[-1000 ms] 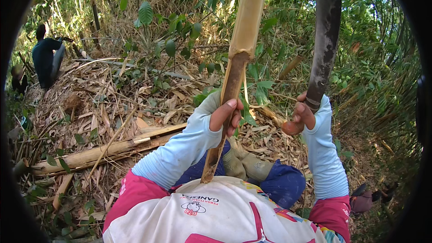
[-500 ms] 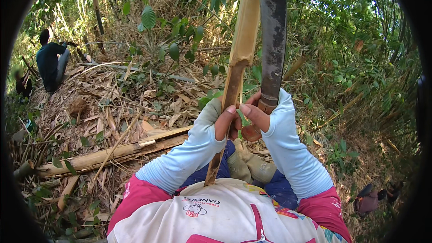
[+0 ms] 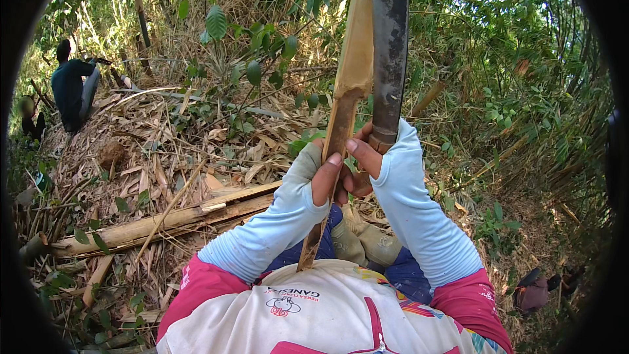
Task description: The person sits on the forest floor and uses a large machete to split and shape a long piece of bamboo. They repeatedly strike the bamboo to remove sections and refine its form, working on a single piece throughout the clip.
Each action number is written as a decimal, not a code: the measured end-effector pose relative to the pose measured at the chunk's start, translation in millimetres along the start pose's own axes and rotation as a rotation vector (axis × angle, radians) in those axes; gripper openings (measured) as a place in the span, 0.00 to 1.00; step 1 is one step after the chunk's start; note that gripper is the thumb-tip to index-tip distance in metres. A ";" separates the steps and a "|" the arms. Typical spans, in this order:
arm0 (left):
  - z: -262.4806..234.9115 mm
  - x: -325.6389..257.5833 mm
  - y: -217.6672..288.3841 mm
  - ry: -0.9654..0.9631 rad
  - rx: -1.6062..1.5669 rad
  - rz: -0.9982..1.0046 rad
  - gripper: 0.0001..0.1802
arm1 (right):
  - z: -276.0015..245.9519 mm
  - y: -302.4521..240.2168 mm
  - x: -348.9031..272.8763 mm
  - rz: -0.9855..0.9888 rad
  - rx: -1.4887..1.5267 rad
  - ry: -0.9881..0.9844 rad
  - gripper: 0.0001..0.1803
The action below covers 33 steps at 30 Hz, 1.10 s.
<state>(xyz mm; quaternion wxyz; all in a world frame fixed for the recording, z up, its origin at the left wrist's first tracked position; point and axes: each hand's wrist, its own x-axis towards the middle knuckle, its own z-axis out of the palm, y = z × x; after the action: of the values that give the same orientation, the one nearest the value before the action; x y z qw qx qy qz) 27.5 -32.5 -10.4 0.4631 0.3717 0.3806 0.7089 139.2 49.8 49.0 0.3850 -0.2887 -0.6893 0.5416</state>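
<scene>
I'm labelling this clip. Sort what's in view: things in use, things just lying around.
In use:
- left hand gripping the bamboo strip
- right hand holding the machete upright beside it

Lying about:
- cut bamboo poles on the ground
- dry leaf litter
- another person upslope

We saw a long blade (image 3: 389,46) of dark, dull metal, mottled and rough with wear, its handle (image 3: 381,141) brownish and matt; the bamboo strip (image 3: 347,92) beside it was dry, pale tan wood, fibrous along its split edge; soft light-blue knit cloth (image 3: 419,216) covered both forearms, smooth and matt; the shirt (image 3: 314,314) looked like thin white synthetic fabric with a slight sheen; on the ground lay a split bamboo pole (image 3: 164,223), pale and woody, among papery dry leaf litter (image 3: 164,137)
</scene>
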 end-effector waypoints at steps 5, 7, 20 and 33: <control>-1.7 0.0 2.8 0.013 -0.041 -0.042 0.17 | -0.9 -2.6 0.7 0.017 -0.006 -0.003 0.13; -2.4 0.4 3.4 0.015 -0.068 -0.053 0.16 | -3.7 -0.5 0.9 -0.031 -0.021 0.024 0.14; -9.4 6.6 -3.4 -0.116 -0.143 -0.157 0.14 | -37.8 5.2 8.5 -0.158 -0.178 0.063 0.12; -0.6 11.2 -16.8 -0.148 -0.170 -0.143 0.14 | -56.2 -0.5 -1.5 -0.084 -0.135 0.062 0.11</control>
<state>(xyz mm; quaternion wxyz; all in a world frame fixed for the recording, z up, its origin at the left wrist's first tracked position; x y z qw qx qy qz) 29.9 -17.4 -23.5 0.5691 0.3542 0.3096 0.6745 187.5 78.0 55.7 0.4081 -0.3014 -0.7236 0.4680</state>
